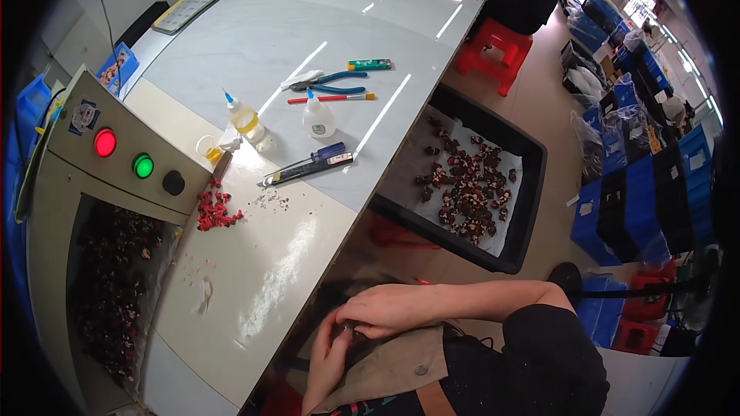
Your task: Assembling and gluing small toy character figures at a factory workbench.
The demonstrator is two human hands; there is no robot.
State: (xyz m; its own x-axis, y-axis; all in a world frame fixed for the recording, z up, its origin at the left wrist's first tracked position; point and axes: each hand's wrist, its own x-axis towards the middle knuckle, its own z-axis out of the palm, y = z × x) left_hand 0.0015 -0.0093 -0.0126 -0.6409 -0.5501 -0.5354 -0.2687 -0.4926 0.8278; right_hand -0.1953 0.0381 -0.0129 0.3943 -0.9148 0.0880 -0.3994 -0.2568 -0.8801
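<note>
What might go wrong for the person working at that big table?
The small dark piece held between the left hand and right hand might slip and drop. The right elbow could bump the black tray nearby and maybe spill its many little pieces. The white bottle standing on the table might tip over if knocked.

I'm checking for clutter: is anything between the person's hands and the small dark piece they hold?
Nothing visible: the left hand and right hand meet around the small dark piece, which they partly hide.
</note>
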